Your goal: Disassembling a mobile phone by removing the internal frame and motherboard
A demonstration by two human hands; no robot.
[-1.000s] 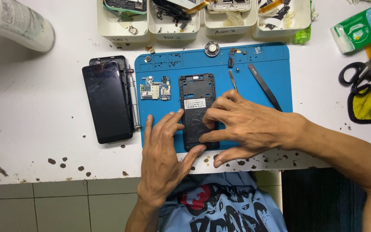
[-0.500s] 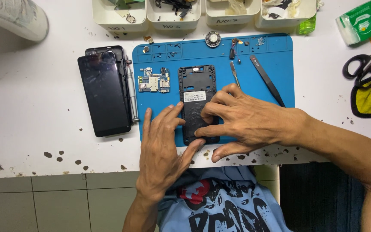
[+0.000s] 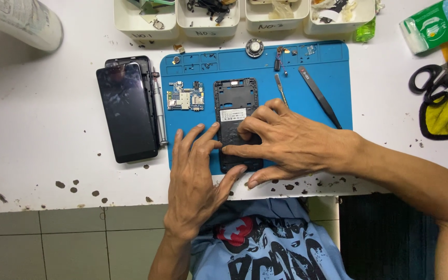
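Both hands have barely moved: the left hand (image 3: 195, 176) and right hand (image 3: 291, 142) still press flat, unclenched grips on the open phone (image 3: 236, 103) mid-mat (image 3: 327, 67), circuit board (image 3: 185, 97) at nine o'clock, so the pressing continues.

Two bare hands lie palm down, close together. The left hand (image 3: 195, 173) reaches up from below, fingers spread and pointing away from the body, thumb angled right. The right hand (image 3: 291, 142) comes in from the right, forearm slanting down-right, fingers pointing left and pressed flat.
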